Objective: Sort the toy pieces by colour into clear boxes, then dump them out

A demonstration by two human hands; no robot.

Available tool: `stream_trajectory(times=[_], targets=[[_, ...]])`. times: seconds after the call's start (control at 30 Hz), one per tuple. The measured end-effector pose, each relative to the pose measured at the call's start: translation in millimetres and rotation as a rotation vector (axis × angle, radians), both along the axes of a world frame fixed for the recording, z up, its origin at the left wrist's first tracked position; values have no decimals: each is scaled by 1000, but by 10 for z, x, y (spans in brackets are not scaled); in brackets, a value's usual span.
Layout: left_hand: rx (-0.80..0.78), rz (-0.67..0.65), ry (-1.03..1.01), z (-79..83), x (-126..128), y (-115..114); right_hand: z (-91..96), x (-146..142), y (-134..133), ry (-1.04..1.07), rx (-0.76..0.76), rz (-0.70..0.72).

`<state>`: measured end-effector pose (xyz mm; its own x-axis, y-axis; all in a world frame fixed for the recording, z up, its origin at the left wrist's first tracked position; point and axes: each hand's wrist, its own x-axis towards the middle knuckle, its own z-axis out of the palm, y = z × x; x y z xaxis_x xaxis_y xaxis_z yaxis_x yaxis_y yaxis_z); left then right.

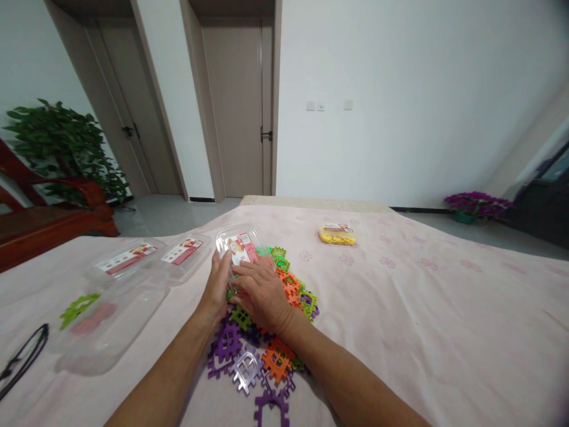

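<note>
A clear plastic box with a red and white label [240, 246] lies on a pink cloth among coloured interlocking plastic tiles [271, 350]. My left hand [217, 284] grips the box's left side with its fingers curled along the edge. My right hand [262, 290] lies flat over the near end of the box, fingers stretched toward the left. Purple, orange and green tiles spread beneath and in front of both wrists.
Two more clear lids with red labels [151, 255] and an open clear tray holding a green tile [95, 323] lie at left. A box of yellow pieces [338, 235] sits farther back. A black cord [22, 356] lies at the left edge. A wooden chair and plant stand at left.
</note>
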<state>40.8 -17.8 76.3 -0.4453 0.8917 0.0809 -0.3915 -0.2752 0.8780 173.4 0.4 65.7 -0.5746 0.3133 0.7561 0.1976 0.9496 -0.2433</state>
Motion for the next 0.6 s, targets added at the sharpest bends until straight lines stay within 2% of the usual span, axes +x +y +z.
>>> stream_trajectory(times=[0.13, 0.2, 0.3, 0.37, 0.47, 0.6], targets=[[32, 67, 55, 15, -29, 6, 60, 33, 7, 75, -45, 46], [40, 56, 44, 43, -26, 3, 87, 54, 40, 172, -101, -62], [16, 34, 15, 94, -4, -11, 91, 70, 127, 309, -234, -298], [-7, 48, 9, 112, 10, -18, 76, 72, 187, 327, -384, -349], [-10, 66, 16, 101, 17, -19, 57, 67, 239, 271, -609, -236], [-10, 72, 24, 111, -11, -18, 64, 58, 234, 268, -687, -117]])
